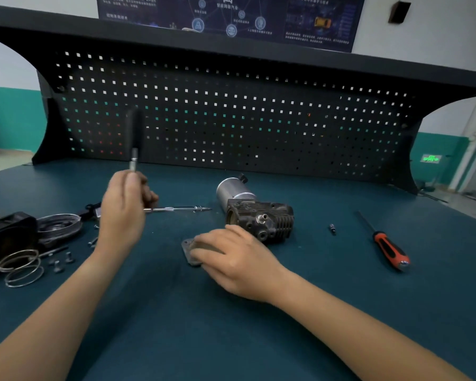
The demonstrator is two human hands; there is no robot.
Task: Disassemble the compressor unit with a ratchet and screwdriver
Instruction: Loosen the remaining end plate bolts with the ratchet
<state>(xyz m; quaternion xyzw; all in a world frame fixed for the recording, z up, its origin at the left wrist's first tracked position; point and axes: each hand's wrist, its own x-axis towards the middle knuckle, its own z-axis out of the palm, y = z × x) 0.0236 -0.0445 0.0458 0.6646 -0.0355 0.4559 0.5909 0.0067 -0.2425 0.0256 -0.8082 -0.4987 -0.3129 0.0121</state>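
While left hand [124, 210] holds the ratchet [134, 158], right hand [237, 259] touches a plate [187, 247].

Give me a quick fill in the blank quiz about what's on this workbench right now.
The left hand grips a blurred tool that points ____.
The right hand rests on a flat plate lying just in ____ of the compressor.
The red-handled screwdriver lies to the compressor's ____.
Missing words: up; front; right.
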